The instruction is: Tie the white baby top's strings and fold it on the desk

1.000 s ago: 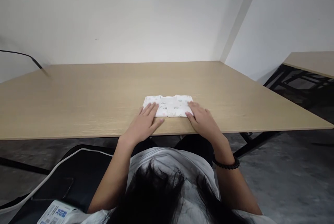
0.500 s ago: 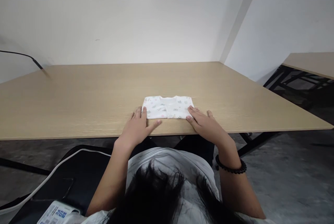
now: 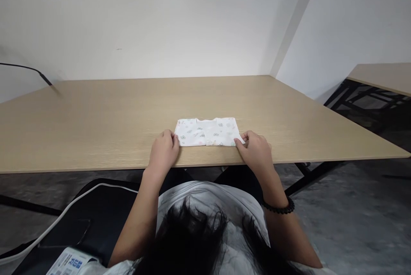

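A small white garment (image 3: 207,132) with a scattered print, possibly a baby's top, lies folded into a flat rectangle near the front edge of the table (image 3: 128,108). Its neckline dips at the middle of the far side. My left hand (image 3: 163,149) is closed at the near left corner, with the thumb on top and the fingers curled under or behind it. At the near right corner, my right hand (image 3: 256,149) pinches the cloth between thumb and fingers. A black beaded bracelet (image 3: 279,207) circles my right wrist.
A white wall (image 3: 180,35) rises behind the table. A black cable (image 3: 25,66) reaches over the far left corner. Below on the left are a black chair (image 3: 105,215), a white cord (image 3: 61,215) and a labelled white package (image 3: 72,262). Another table (image 3: 385,76) stands at the right.
Both hands went from lying flat with fingers spread on the garment to closing at its near corners. The right near corner is drawn slightly outward.
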Action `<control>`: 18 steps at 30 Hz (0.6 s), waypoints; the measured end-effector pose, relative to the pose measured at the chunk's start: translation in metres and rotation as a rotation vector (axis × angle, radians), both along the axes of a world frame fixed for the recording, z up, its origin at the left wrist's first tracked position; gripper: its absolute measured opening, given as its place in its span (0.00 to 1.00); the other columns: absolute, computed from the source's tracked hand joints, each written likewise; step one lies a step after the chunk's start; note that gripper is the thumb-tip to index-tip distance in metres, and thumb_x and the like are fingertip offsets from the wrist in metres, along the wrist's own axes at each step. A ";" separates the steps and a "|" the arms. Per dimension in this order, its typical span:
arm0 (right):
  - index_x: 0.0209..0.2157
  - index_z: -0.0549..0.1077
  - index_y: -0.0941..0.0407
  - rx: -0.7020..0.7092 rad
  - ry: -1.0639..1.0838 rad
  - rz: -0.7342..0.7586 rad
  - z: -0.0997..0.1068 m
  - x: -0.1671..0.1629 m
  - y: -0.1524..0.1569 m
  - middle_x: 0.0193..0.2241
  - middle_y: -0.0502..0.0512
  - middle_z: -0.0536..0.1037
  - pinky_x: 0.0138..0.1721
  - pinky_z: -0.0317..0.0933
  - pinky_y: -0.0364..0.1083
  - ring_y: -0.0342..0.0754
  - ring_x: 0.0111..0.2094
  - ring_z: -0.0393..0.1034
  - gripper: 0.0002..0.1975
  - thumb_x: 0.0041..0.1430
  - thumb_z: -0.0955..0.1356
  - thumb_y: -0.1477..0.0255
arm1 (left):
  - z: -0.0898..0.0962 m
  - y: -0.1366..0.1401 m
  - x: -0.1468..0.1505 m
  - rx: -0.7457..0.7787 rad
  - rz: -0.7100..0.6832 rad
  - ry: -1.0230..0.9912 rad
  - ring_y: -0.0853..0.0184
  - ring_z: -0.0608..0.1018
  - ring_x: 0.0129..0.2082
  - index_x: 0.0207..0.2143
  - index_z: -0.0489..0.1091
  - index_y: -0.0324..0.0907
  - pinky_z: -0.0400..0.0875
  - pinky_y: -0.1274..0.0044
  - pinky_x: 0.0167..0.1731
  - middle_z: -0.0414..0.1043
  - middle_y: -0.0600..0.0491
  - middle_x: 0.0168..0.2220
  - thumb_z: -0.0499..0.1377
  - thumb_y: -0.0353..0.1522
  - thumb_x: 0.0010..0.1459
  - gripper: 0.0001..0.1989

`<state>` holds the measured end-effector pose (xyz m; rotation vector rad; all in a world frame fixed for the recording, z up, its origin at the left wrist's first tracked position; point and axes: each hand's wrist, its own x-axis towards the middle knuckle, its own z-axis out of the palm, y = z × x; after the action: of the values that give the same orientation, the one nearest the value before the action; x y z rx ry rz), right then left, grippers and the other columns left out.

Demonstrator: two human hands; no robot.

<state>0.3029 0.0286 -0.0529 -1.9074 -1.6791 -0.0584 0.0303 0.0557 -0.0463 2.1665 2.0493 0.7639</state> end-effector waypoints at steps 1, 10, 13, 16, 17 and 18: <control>0.36 0.69 0.54 0.019 0.033 0.002 -0.001 0.000 0.000 0.36 0.59 0.79 0.40 0.60 0.54 0.60 0.40 0.72 0.07 0.62 0.65 0.65 | -0.001 0.000 0.000 0.003 0.001 -0.021 0.50 0.78 0.42 0.40 0.67 0.40 0.72 0.63 0.42 0.75 0.39 0.40 0.46 0.33 0.67 0.12; 0.41 0.74 0.54 0.137 0.113 0.106 -0.005 0.003 0.004 0.38 0.60 0.80 0.44 0.61 0.53 0.58 0.41 0.73 0.09 0.64 0.64 0.67 | -0.002 0.002 -0.004 -0.001 -0.016 -0.140 0.51 0.78 0.43 0.47 0.63 0.38 0.70 0.66 0.40 0.75 0.39 0.43 0.47 0.28 0.67 0.10; 0.41 0.77 0.55 0.146 0.109 0.113 -0.007 0.003 0.005 0.41 0.60 0.81 0.47 0.61 0.53 0.57 0.43 0.74 0.11 0.65 0.64 0.68 | 0.001 0.001 -0.002 -0.040 0.034 -0.100 0.51 0.79 0.43 0.51 0.61 0.36 0.70 0.66 0.40 0.75 0.39 0.43 0.46 0.28 0.68 0.12; 0.39 0.79 0.56 0.062 0.077 0.088 -0.009 0.005 0.006 0.39 0.59 0.82 0.46 0.62 0.53 0.57 0.42 0.74 0.11 0.64 0.66 0.67 | 0.005 -0.002 0.002 -0.093 0.079 0.003 0.50 0.78 0.43 0.51 0.64 0.36 0.69 0.65 0.42 0.75 0.37 0.45 0.45 0.28 0.68 0.14; 0.39 0.80 0.56 0.041 0.061 0.082 -0.009 0.006 0.006 0.38 0.59 0.82 0.46 0.63 0.54 0.57 0.41 0.74 0.11 0.64 0.67 0.66 | 0.006 -0.004 0.003 -0.103 0.096 0.054 0.49 0.78 0.44 0.51 0.66 0.37 0.68 0.63 0.43 0.75 0.38 0.46 0.45 0.28 0.68 0.14; 0.39 0.81 0.56 0.027 0.045 0.080 -0.009 0.008 0.006 0.38 0.59 0.81 0.46 0.63 0.54 0.58 0.41 0.74 0.12 0.65 0.67 0.65 | 0.007 -0.005 0.004 -0.102 0.116 0.107 0.48 0.78 0.45 0.50 0.68 0.38 0.67 0.61 0.45 0.75 0.38 0.46 0.45 0.28 0.68 0.15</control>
<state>0.3107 0.0343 -0.0616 -1.8069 -1.7146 -0.0062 0.0339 0.0504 -0.0396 2.0919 2.2299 0.5504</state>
